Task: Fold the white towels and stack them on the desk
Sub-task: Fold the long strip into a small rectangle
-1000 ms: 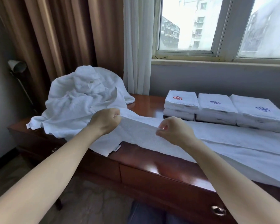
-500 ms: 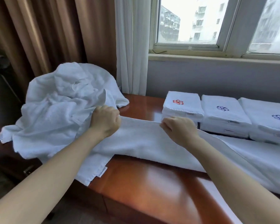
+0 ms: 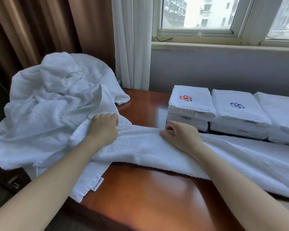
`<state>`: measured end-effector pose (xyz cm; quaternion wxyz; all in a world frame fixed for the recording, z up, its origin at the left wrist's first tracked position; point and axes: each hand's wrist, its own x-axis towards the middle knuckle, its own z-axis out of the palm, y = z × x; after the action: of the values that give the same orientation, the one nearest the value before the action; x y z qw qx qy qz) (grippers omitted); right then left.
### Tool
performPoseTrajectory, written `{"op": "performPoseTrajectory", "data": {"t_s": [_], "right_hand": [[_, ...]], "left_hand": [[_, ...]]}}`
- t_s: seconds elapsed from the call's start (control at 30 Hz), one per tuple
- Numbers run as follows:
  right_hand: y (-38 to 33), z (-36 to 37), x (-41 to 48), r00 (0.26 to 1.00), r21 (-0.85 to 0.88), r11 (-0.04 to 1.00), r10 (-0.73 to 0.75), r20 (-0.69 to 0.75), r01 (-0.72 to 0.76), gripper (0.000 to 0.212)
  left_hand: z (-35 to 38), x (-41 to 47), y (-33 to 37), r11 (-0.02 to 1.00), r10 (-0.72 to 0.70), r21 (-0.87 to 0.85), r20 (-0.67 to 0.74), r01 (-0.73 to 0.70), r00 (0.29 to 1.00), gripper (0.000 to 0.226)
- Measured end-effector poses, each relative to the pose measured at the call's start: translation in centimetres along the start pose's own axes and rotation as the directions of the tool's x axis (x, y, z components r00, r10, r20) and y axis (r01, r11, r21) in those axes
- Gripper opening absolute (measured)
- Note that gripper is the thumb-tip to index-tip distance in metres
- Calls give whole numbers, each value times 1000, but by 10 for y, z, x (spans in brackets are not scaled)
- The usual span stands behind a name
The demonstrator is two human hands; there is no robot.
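Note:
A long white towel (image 3: 140,147) lies stretched across the brown wooden desk (image 3: 148,197), running off to the right. My left hand (image 3: 103,127) grips its far edge near the left end, fingers curled round the cloth. My right hand (image 3: 178,135) pinches the same edge a little to the right. A crumpled heap of white towels (image 3: 53,97) sits at the desk's left end. Folded white towels are stacked at the back right: one stack with a red emblem (image 3: 190,104), one with a blue emblem (image 3: 237,112), a third (image 3: 284,117) cut off by the frame.
Brown curtains (image 3: 40,30) and a white sheer curtain (image 3: 132,44) hang behind the desk, beside a window (image 3: 207,14) over a grey wall. A label tag (image 3: 98,184) shows at the towel's near left corner. Bare desk wood lies near me.
Both hands have carried the towel's edge away from me, toward the back of the desk. The view has moved closer and lower over the desk.

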<state>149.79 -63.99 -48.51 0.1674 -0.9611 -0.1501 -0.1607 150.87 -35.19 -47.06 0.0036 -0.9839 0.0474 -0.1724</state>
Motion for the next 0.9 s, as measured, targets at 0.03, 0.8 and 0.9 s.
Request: {"op": "performPoseTrajectory", "data": {"t_s": [0.03,0.8,0.9], "right_hand": [[-2,-1,-2,1000,5,1000,6,-5,-6,36],[75,-113,-180,923,-89,924,357,-142,-371,51],[91,-125,-208,888,-81,893,425,-176,-443,43]], "left_hand": [[-1,0,2,1000,3,-19,-2,-3,1000,26],[-44,-62,250,650,476,-578,-196,-493,857,37],[-45,-71,283,610,562,-557,-198,-564,803,40]]}}
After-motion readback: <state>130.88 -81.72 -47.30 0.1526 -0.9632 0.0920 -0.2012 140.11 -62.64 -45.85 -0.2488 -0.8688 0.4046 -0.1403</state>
